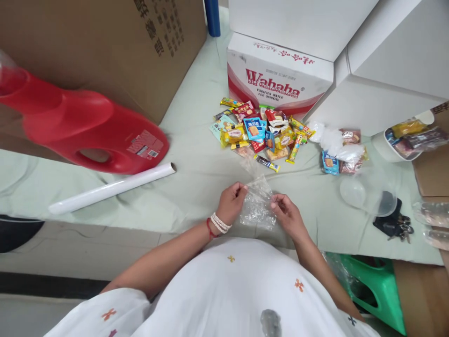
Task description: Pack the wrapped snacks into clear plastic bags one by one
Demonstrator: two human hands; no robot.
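Observation:
A clear plastic bag (pixel 258 206) is stretched between my two hands, just above the front of the cloth-covered table. My left hand (pixel 231 202), with a beaded bracelet and a red cord at the wrist, pinches its left edge. On the other side my right hand (pixel 288 214) grips the right edge between thumb and fingers. Nothing shows inside the bag, which looks crinkled and see-through. Beyond my hands lies a loose pile of wrapped snacks (pixel 255 128) in yellow, red and blue packets.
A red jug (pixel 94 121) and a white roll (pixel 112 188) lie left. Behind the snacks stands a Wahaha carton (pixel 277 77). Rightward are bagged snacks (pixel 330 162), a clear plastic container (pixel 365 194), keys (pixel 403 228) and a white tub (pixel 396 149). A green stool (pixel 380 290) is below.

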